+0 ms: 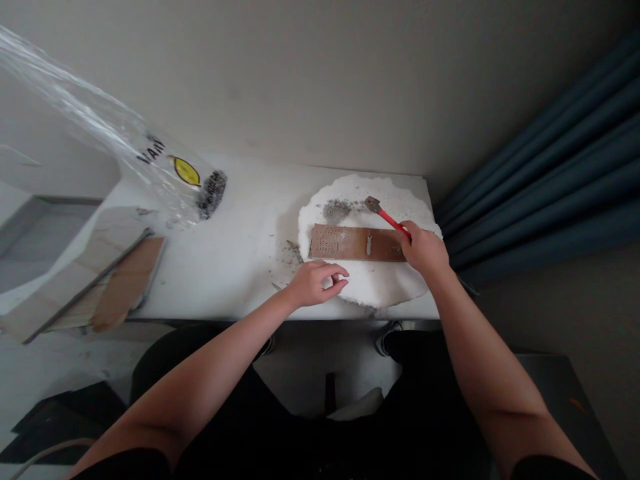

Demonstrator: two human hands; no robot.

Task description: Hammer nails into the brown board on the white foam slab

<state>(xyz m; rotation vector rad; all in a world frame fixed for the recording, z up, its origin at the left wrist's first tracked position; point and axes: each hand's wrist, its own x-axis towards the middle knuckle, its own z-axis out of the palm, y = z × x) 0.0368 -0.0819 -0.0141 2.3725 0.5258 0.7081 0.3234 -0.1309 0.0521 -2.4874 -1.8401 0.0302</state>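
Note:
My right hand (425,250) is closed around the red handle of a small hammer (387,215), whose dark metal head points up and left. Under the hammer lies a flat brown strip (353,243), with rows of small marks or bits at its left end and a short pale piece (369,245) across its middle. It rests on a round, rough-edged white slab (395,283). Just below the strip's near edge, my left hand (317,283) is loosely curled, thumb and forefinger slightly apart, with nothing visible between them. A pile of small dark bits (337,211) sits beyond the strip.
A clear plastic bag (173,170) with a yellow print and dark bits in its bottom stands on the white table (235,260). Cardboard pieces (125,283) lie at its left end. A dark blue curtain (550,147) hangs at the right, and a wall rises behind.

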